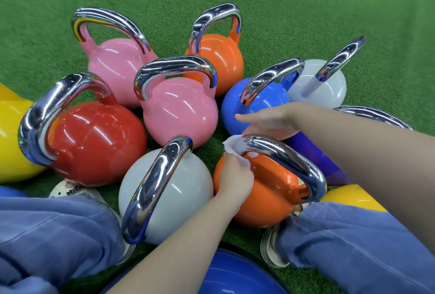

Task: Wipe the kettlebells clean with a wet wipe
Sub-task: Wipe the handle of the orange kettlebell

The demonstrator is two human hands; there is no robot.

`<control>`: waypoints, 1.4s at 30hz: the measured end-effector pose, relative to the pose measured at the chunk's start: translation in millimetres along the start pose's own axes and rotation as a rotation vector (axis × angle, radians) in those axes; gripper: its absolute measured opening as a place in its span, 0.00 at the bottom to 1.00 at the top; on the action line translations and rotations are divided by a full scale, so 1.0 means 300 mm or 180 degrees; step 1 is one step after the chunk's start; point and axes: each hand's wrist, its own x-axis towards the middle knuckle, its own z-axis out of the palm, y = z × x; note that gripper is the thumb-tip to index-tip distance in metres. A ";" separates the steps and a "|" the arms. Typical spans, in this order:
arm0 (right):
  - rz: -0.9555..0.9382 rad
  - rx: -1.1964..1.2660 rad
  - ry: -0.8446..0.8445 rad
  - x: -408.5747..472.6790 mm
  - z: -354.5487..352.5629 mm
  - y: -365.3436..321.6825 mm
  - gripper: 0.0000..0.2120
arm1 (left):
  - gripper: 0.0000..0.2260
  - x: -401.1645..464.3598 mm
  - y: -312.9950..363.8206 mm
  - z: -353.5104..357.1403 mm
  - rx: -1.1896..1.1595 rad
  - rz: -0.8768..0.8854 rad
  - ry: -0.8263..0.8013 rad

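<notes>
Wiping step in hand: left hand (235,177) fingers pinching wet wipe (236,149) against chrome handle (282,154) of near orange kettlebell (270,197), right hand (270,120) fingers relaxed just beyond; next, draw wipe along handle toward body.

Eleven kettlebells (181,114) on the turf, one wet wipe (235,146), two hands (235,180).

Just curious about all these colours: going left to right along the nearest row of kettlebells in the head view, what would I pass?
Yellow kettlebell → red kettlebell → white kettlebell → left hand holding the wet wipe → orange kettlebell → second yellow kettlebell.
</notes>
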 end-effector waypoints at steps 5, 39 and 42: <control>0.0057 0.0088 -0.0134 -0.004 0.002 -0.018 0.35 | 0.08 0.093 -0.064 -0.044 0.0077 -0.0370 -0.0046; -0.0636 0.0002 0.1052 -0.204 0.093 0.089 0.22 | 0.35 -0.171 0.100 0.085 -0.0738 0.0641 -0.0396; -0.0729 -0.0357 0.1218 -0.231 0.086 0.119 0.21 | 0.17 -0.180 0.102 0.078 -0.1357 0.0632 0.0095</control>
